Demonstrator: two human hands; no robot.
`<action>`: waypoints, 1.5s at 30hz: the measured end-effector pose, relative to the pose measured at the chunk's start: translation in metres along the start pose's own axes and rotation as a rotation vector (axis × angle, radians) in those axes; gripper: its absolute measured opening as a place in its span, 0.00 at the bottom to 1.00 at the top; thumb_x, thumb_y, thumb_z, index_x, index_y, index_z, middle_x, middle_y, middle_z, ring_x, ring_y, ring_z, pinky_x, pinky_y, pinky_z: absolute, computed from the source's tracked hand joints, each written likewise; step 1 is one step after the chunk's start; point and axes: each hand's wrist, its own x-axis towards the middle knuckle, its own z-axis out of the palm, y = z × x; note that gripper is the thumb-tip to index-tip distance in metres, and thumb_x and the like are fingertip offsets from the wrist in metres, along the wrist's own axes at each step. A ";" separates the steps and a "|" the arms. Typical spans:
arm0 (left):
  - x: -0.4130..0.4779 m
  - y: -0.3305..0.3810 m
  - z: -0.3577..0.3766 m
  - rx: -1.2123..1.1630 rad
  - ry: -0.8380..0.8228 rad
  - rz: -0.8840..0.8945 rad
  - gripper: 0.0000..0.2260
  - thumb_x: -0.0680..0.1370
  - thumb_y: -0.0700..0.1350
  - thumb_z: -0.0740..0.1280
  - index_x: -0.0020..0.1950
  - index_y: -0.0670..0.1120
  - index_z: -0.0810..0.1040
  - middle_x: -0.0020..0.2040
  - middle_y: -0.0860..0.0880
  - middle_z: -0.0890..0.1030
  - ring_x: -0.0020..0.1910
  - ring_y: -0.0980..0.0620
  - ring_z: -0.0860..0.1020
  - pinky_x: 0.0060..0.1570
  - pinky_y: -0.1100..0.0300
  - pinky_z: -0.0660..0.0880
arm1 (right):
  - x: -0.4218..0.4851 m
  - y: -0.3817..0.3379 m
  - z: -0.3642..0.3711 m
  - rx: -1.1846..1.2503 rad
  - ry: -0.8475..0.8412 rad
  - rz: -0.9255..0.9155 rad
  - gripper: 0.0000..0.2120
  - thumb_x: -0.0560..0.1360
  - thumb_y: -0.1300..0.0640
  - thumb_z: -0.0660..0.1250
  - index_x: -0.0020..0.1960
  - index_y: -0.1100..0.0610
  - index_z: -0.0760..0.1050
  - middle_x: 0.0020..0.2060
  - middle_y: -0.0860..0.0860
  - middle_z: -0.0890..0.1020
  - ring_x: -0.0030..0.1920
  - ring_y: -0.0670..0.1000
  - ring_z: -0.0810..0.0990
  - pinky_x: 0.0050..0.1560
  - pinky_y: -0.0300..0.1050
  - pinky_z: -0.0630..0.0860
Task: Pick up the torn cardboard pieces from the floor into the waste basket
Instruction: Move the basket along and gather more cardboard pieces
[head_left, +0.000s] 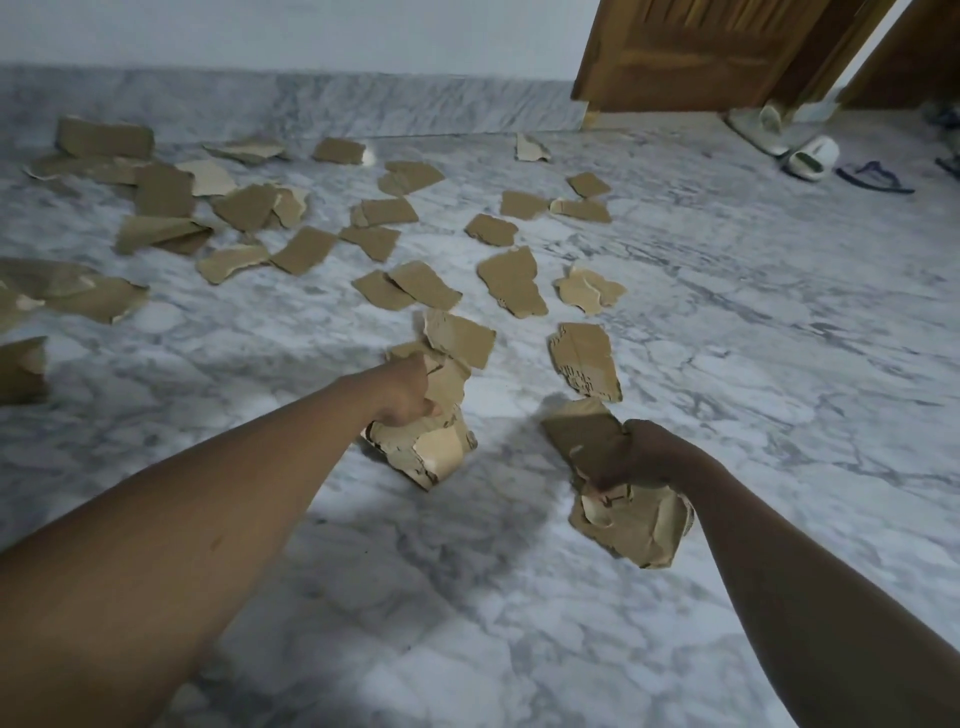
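brown torn cardboard pieces (511, 280) scattered over marble floor (753, 322), left hand (402, 392) clutching a bunch of pieces (434, 447), right hand (641, 452) clutching another bunch (631, 525), wooden door (696, 52) and sandals (808, 156) at far right

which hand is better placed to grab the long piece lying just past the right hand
Right, probably. The piece lies just beyond the right hand, nearly touching the right bundle. The left hand is off to the side, gripping the left bundle. Both hands are full, so the grab may be awkward.
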 end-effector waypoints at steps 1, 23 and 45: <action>-0.003 0.000 -0.001 0.019 0.007 -0.012 0.30 0.80 0.54 0.64 0.74 0.36 0.60 0.68 0.39 0.71 0.64 0.42 0.73 0.56 0.55 0.71 | -0.002 -0.002 -0.001 0.016 0.011 -0.025 0.26 0.65 0.51 0.81 0.59 0.60 0.78 0.53 0.55 0.82 0.53 0.53 0.79 0.47 0.41 0.69; 0.018 -0.021 -0.021 0.156 -0.058 -0.089 0.15 0.74 0.52 0.73 0.47 0.42 0.73 0.45 0.43 0.73 0.40 0.48 0.71 0.37 0.58 0.70 | 0.118 -0.048 -0.029 0.515 0.224 0.278 0.45 0.44 0.40 0.83 0.55 0.60 0.76 0.49 0.57 0.81 0.51 0.60 0.81 0.54 0.57 0.81; -0.048 -0.104 -0.025 -0.060 0.149 -0.222 0.23 0.72 0.53 0.75 0.58 0.41 0.73 0.54 0.44 0.75 0.47 0.46 0.76 0.42 0.57 0.74 | 0.043 -0.172 -0.019 0.137 0.275 -0.385 0.36 0.62 0.52 0.83 0.65 0.58 0.72 0.58 0.57 0.78 0.53 0.56 0.77 0.49 0.48 0.74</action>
